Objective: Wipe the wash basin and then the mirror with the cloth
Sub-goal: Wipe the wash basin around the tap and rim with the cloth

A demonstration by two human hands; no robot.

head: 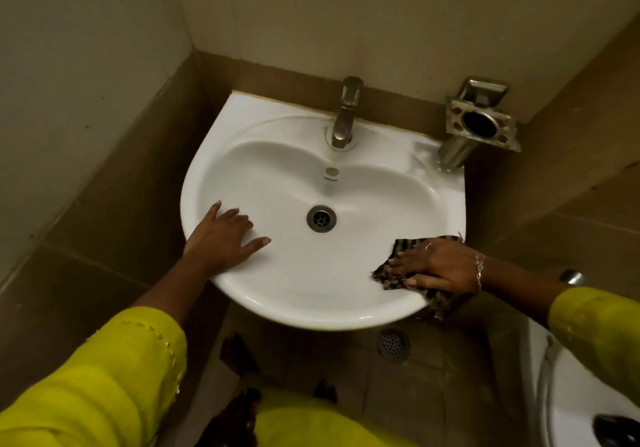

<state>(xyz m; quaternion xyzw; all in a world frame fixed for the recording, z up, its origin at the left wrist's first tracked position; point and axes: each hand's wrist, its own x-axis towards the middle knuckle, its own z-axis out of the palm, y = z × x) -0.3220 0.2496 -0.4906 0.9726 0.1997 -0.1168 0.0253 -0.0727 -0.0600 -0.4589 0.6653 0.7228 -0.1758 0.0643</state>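
While the person leans over the white wash basin (311, 294), the left hand (225, 239) lies flat on its front-left rim, fingers straight and spread, holding nothing. Across the bowl, the right hand (440, 266) presses the cloth (384, 278) onto the front-right rim with flat, outstretched fingers that are not curled round the fabric. The cloth is dark with pale stripes and crumpled, part of it on the rim and part hanging over the basin's outer edge under the wrist. A ring (428, 246) and a thin bracelet (479, 270) show on that hand, and both arms wear yellow sleeves (104, 377).

Between the 2 hands sits the metal drain (321, 218). The small overflow hole (331, 171) is above it, and the steel tap (344, 114) stands at the back with its spout over the bowl. Just beside the basin's back-right corner, a metal wall holder (479, 124) juts out, and its lower cup reaches down close to that corner, crowding the rim there. Tiled walls close in on the left and at the back. Below the basin lie a round floor drain (393, 344) and, at the lower right, a white fixture (571, 412) near the right elbow.
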